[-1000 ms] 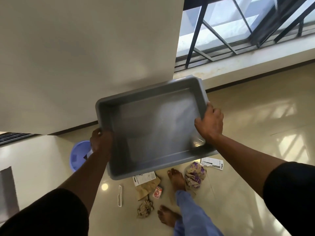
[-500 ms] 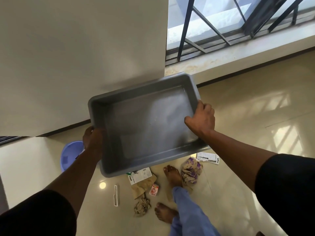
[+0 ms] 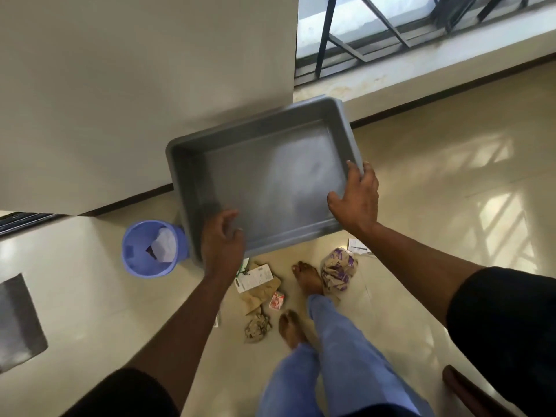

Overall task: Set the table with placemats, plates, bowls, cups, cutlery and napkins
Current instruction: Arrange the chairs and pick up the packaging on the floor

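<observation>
grey tray (image 3: 270, 182) held up over the floor, one hand on each side.

the right hand (image 3: 358, 200) has its fingers spread and bent over the tray's right rim, thumb reaching along the near corner, so it grips that edge. the left hand (image 3: 221, 245) sits at the near left corner with fingers loosely curled toward the inside wall; whether they clasp the rim or only touch it cannot be told. the tray is tilted, its inside bare, and it hangs above a blue bin (image 3: 152, 251) at its left and crumpled paper bags (image 3: 337, 270) beside two bare feet (image 3: 307, 276) on the tiled floor (image 3: 436, 191).
</observation>
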`<state>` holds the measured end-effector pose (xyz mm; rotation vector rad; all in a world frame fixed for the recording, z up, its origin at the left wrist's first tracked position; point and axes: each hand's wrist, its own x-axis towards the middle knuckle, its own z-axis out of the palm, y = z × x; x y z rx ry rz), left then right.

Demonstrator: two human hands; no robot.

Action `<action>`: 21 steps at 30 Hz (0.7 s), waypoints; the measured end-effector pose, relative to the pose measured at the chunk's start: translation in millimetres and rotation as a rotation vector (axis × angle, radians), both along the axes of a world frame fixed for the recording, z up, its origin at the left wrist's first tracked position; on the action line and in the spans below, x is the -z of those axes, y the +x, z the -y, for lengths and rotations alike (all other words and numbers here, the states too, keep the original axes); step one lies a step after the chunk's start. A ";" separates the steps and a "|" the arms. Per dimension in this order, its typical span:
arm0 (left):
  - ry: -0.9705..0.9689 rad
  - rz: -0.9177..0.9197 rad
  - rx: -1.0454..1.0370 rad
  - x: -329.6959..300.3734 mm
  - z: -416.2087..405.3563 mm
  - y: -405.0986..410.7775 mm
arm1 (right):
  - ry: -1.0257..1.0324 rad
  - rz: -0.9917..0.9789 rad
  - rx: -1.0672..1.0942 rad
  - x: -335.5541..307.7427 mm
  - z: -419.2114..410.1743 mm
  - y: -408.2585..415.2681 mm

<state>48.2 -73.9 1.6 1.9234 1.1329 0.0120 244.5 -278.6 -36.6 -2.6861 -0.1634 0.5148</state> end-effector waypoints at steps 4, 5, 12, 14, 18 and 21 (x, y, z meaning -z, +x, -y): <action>-0.365 0.018 -0.037 -6.8 48.8 -32.6 | 0.031 0.003 0.045 -20.9 28.1 -47.2; -0.421 -0.001 -0.036 -5.7 55.5 -42.7 | 0.032 0.005 0.050 -25.7 35.6 -58.1; -0.680 -0.261 -0.100 -6.6 88.1 -123.6 | 0.024 -0.125 0.096 -52.5 111.1 -151.5; -0.693 -0.311 -0.077 -4.4 92.4 -139.6 | 0.019 -0.157 0.119 -51.4 134.2 -176.7; -0.668 -0.411 0.046 3.8 108.0 -152.9 | 0.014 -0.273 0.216 -47.5 174.4 -219.5; -0.611 -0.479 0.220 16.0 128.4 -155.2 | 0.011 -0.348 0.272 -37.5 209.7 -252.7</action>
